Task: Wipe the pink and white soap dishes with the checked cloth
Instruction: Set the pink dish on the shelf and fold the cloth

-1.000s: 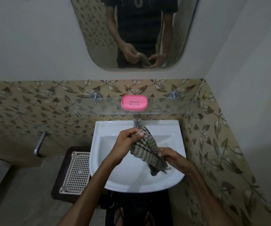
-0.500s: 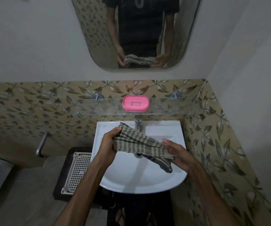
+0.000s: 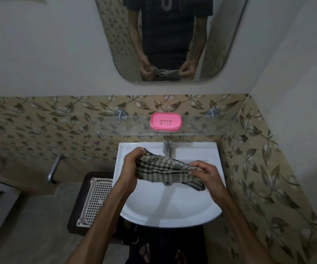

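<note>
A small bathroom corner has plain walls above and leaf-patterned tiles below, with a mirror (image 3: 171,39) over a white sink (image 3: 170,202). A glass shelf (image 3: 134,124) spans the tiles above the tap (image 3: 167,148). Left of the sink, a white perforated tray (image 3: 96,201) lies on a dark mat. Over the basin, 2 hands stretch the cloth (image 3: 163,171) between them: the left hand (image 3: 132,166) is closed around one bunched end, the right hand (image 3: 204,173) pinches the other. The pink dish (image 3: 165,122) sits on the shelf, apart from the cloth.
</note>
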